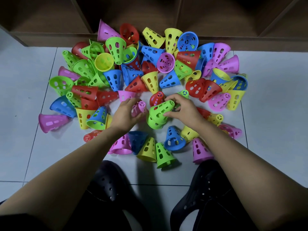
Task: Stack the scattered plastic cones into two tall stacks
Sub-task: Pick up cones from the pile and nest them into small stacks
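Observation:
Several perforated plastic cones in pink, green, red, blue and yellow lie scattered in a heap on the tiled floor (21,90). My left hand (125,112) grips a small pink cone (139,108) near the heap's front middle. My right hand (180,108) holds a green cone (160,110) that lies tilted, nested over a second green cone (152,122) below it. A red cone (157,98) stands just behind the two hands.
A brown wooden shelf unit (150,12) borders the far side of the heap. Two black perforated clogs (110,182) sit at the near edge between my forearms. More loose cones (163,155) lie just beyond the clogs.

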